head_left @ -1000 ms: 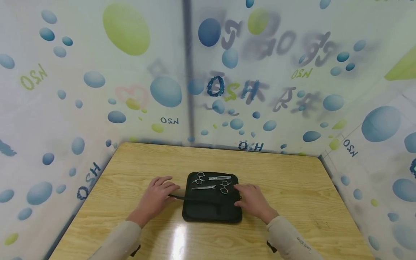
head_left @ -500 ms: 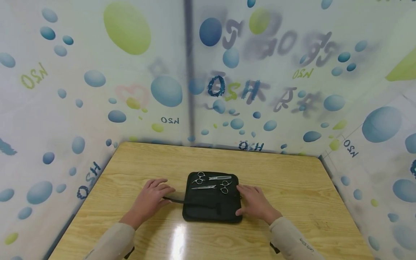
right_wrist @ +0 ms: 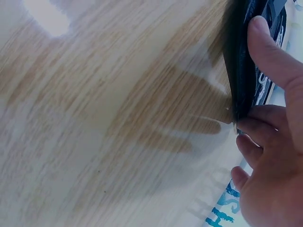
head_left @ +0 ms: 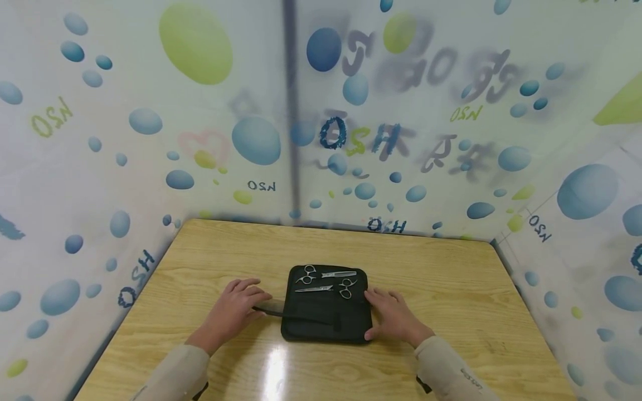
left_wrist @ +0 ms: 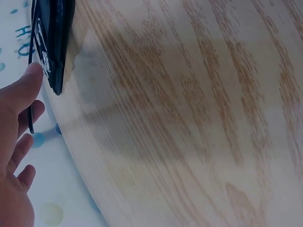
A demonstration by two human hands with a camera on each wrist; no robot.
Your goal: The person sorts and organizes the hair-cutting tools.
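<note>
A black scissor case lies unfolded on the table. My left hand pinches a black comb between thumb and fingers, to the left of the case. In the left wrist view the comb appears edge-on, a thin dark line. Its far part reaches across the case to a small dark loop. My right hand rests at the case's right edge, fingers relaxed. In the right wrist view its thumb lies on the case's edge. Hairdressing scissors and thinning shears lie in the case's upper half.
The light wooden table stretches out on all sides of the case. Behind and beside it stand white walls printed with blue and green drops. A bright reflection shows near the table's front.
My left hand has drawn back left and slightly nearer with the comb, whose toothed side now shows more. My right hand has slid slightly nearer along the case's edge.
</note>
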